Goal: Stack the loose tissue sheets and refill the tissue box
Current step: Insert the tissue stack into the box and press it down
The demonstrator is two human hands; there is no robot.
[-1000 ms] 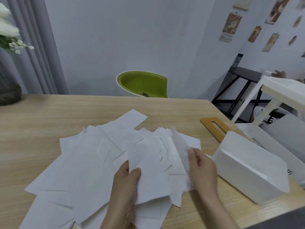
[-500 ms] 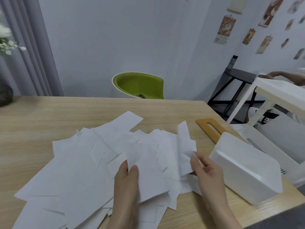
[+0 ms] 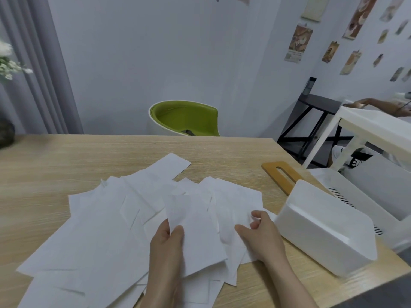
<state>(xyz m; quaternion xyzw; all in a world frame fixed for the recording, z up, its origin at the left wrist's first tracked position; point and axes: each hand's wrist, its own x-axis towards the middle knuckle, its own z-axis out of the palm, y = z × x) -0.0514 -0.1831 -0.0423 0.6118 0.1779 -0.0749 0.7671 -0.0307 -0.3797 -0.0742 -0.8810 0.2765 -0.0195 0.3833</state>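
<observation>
Several loose white tissue sheets [image 3: 115, 223] lie spread in overlapping layers across the wooden table [image 3: 66, 156]. My left hand [image 3: 166, 250] pinches one sheet [image 3: 195, 238] at its left edge, thumb on top, over the pile's middle. My right hand [image 3: 262, 234] rests on the sheets at the pile's right edge, its fingers curled onto the paper beneath; whether it holds a sheet is unclear. The white tissue box [image 3: 324, 227] stands upside down just right of that hand. Its wooden lid [image 3: 283, 174] with a slot lies behind the box.
A green chair [image 3: 184, 118] stands behind the table's far edge. A white slotted bin [image 3: 364, 196] sits beside the box at the table's right edge. A white rack [image 3: 367, 127] and a dark stand are further right. A dark vase with flowers [image 3: 5, 134] sits far left.
The sheet my right hand held raised by the pile's right edge has come down flat onto the other sheets. My left hand keeps its pinch on the same sheet.
</observation>
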